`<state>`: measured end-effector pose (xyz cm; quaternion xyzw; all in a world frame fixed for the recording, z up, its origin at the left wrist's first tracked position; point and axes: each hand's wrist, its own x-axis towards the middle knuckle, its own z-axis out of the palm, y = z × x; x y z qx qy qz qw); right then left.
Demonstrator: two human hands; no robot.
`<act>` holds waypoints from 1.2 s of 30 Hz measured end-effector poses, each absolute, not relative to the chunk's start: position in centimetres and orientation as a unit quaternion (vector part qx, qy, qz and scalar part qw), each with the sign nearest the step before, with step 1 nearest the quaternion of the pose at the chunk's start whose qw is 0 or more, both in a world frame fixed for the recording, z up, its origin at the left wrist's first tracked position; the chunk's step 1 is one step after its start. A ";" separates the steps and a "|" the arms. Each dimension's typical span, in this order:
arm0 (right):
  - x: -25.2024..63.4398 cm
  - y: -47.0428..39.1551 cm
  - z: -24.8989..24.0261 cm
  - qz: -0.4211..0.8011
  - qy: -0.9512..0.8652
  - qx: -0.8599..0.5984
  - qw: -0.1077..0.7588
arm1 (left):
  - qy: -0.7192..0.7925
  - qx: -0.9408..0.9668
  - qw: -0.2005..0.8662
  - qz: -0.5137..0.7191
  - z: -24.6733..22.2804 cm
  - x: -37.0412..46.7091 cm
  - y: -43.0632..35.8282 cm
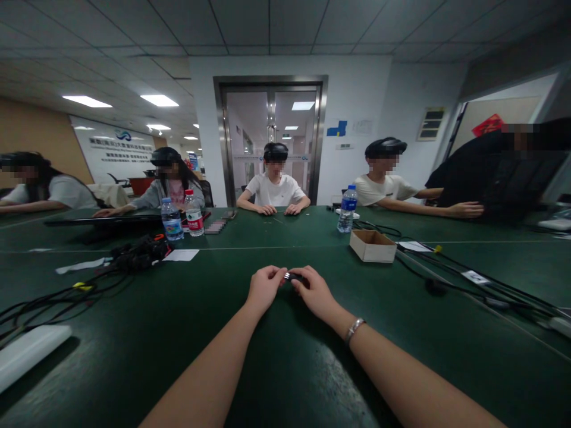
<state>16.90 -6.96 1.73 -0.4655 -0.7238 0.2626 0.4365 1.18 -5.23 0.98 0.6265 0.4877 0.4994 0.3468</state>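
Over the dark green table point(285, 356), my two hands meet around a small black object with a shiny silver end point(289, 276); it is too small to name its kind. My left hand point(265, 285) pinches its silver end between thumb and fingers. The fingers of my right hand point(316, 290) are closed on the black end, largely hiding it. A metal bracelet point(355, 330) circles my right wrist.
An open cardboard box point(372, 245) and a water bottle point(347, 209) stand ahead right, near black cables point(473, 285). To the left are two bottles point(172, 220), a dark cable bundle point(138, 252) and a white device point(33, 353). Several people with headsets sit around the table.
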 end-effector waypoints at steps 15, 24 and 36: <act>16.8 -6.3 1.3 0.361 -0.681 -0.464 0.437 | 0.374 0.624 0.424 0.539 2.1 1.4 -5.6; 16.6 -6.5 1.4 0.359 -0.680 -0.464 0.440 | 0.456 0.550 0.452 0.534 2.4 1.3 -6.0; 16.7 -6.0 1.0 0.323 -0.703 -0.469 0.426 | 0.404 0.567 0.449 0.560 1.9 1.2 -5.8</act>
